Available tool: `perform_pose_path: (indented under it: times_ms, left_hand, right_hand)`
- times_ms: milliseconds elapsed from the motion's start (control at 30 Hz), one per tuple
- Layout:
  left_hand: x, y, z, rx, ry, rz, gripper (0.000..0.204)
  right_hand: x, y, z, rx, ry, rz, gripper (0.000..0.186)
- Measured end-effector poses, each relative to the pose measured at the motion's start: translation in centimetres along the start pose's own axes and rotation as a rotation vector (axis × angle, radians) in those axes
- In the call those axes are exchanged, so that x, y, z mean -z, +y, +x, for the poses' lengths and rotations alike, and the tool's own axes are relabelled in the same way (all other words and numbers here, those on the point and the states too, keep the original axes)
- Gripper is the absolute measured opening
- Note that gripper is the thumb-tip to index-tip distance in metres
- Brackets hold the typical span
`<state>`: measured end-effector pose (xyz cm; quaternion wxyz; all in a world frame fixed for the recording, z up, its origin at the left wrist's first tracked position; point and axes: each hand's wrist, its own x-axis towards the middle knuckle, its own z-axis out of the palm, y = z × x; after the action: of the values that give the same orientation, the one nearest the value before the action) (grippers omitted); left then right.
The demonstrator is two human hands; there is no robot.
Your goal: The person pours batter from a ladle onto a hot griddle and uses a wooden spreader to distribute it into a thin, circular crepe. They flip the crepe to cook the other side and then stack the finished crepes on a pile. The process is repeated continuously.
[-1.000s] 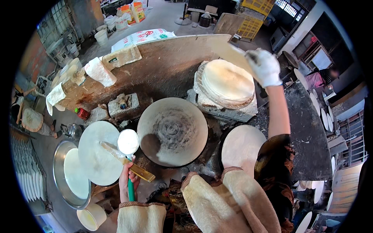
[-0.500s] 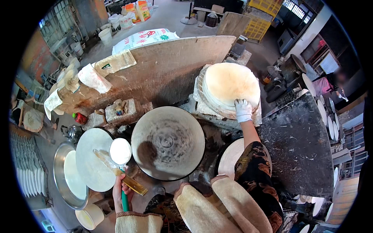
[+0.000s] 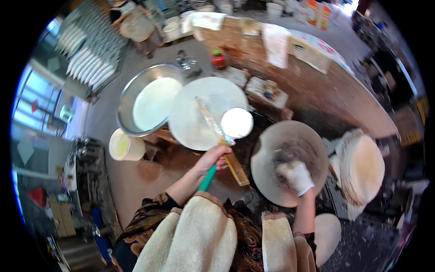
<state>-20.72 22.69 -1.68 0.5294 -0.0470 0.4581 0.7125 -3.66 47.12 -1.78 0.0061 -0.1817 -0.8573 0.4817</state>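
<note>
My left hand [image 3: 213,158] grips the green handle of a ladle [image 3: 236,123] whose round bowl is full of white batter, held over the edge of a pale round lid [image 3: 199,102]. A flat wooden stick [image 3: 222,140] lies across that lid and under the ladle. My right hand [image 3: 297,177], in a white glove, presses on the round grey griddle plate [image 3: 272,145] near its middle; whether it holds a cloth there is hidden. A stack of thin round sheets [image 3: 362,167] sits to the right of the griddle.
A steel basin of white batter [image 3: 152,102] and a small white cup [image 3: 124,146] stand at the left. A red-capped bottle [image 3: 218,59] and cloths lie on the brown counter [image 3: 326,99] behind. Rows of white plates [image 3: 90,50] fill the far left. Another pale disc [image 3: 328,235] is low right.
The view has swung left. My right hand came off the stack of sheets and now presses on the griddle plate. My left hand still holds the filled ladle over the lid.
</note>
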Motion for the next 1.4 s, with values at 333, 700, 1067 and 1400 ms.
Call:
perform_pose_path:
  times_ms: [333, 700, 1067, 1400]
  left_hand:
    - [21.9, 9.3, 2.2, -0.136, -0.031, -0.272, 0.033]
    - [55.7, 18.1, 6.1, 0.056, 0.855, 0.742, 0.030]
    - [57.3, 14.9, 9.0, 0.115, 0.587, 0.052, 0.016]
    - [39.7, 38.0, -1.6, -0.423, 0.283, 0.225, 0.013]
  right_hand:
    - [-27.8, -18.0, 17.5, 0.099, -0.094, 0.191, 0.041]
    - [-42.7, -20.5, 30.8, -0.200, -0.613, -0.593, 0.038]
    - [-46.8, -19.0, 27.1, -0.552, -0.529, -0.035, 0.044]
    - [-40.6, -30.4, 25.5, -0.383, -0.241, 0.667, 0.026]
